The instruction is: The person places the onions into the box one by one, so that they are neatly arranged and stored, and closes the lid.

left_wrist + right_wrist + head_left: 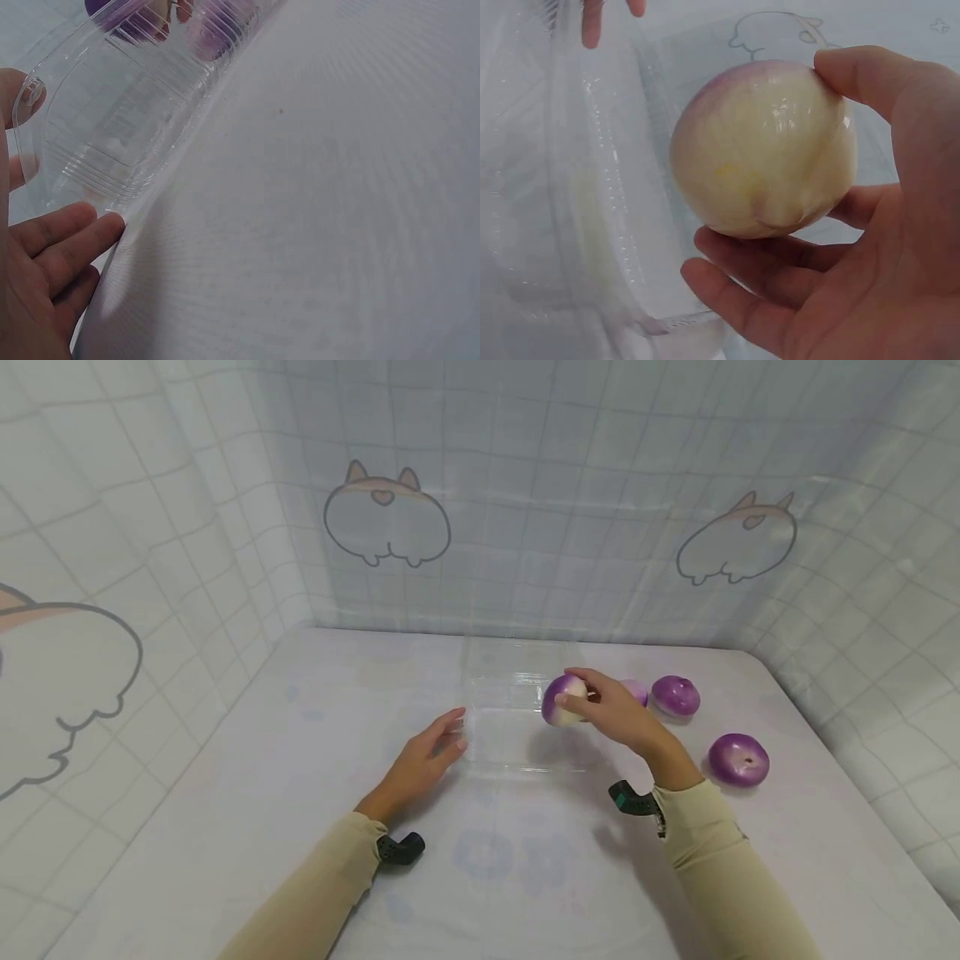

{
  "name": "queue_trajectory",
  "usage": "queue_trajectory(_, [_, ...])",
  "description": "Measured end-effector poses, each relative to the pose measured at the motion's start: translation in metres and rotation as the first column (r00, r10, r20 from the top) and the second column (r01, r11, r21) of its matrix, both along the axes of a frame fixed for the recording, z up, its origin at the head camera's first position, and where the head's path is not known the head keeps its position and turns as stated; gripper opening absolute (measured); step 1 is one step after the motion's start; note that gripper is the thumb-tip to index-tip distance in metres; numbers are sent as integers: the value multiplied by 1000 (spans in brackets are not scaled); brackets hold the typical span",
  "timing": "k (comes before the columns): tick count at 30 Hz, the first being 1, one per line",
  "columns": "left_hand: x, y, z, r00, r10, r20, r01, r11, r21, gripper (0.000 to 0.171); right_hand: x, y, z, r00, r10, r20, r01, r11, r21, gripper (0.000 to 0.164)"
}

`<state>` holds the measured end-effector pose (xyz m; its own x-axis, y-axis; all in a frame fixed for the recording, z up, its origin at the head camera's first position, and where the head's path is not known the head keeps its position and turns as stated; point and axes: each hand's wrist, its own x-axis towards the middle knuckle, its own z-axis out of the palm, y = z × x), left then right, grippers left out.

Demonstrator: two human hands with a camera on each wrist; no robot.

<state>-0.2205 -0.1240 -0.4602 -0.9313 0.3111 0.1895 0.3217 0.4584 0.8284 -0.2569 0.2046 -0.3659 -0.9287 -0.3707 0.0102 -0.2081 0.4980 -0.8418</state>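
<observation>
My right hand [611, 706] grips a purple-and-white onion [558, 700], thumb on one side and fingers on the other. It holds the onion over the right part of a clear plastic box [498, 739]. In the right wrist view, the pale underside of the onion [761, 154] faces the camera. At the box's left edge is my left hand [420, 768], its fingers loosely extended. The left wrist view shows its fingertips [79, 214] right at the box's clear wall, nothing gripped. The box's clear lid [487, 662] lies folded back on the far side.
Right of the box, two purple onions sit on the white cloth, one farther back [676, 696] and one nearer [738, 760]. Another onion [635, 691] is partly hidden behind my right hand. A checked curtain [555, 568] hangs behind and at both sides.
</observation>
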Motion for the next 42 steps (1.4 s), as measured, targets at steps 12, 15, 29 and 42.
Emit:
queue_trajectory(12, [0, 0, 0, 1000, -8, -20, 8, 1000, 7, 57, -6, -10, -1, 999, 43, 21, -43, 999, -8, 67])
queue_trajectory(15, [-2, -1, 0, 1000, -9, -28, 9, 1000, 9, 56, -8, -14, 1, 999, 36, 37, -37, 999, 23, 67])
queue_trajectory(29, [1, -1, 1, 1000, 1, -30, -1, 1000, 7, 56, -12, -33, -7, 990, 65, 126, -61, 997, -39, 74])
queue_trajectory(42, [-1, -1, -1, 999, -13, -35, 14, 1000, 11, 58, -19, -46, -10, 994, 101, 36, -100, 995, -18, 71])
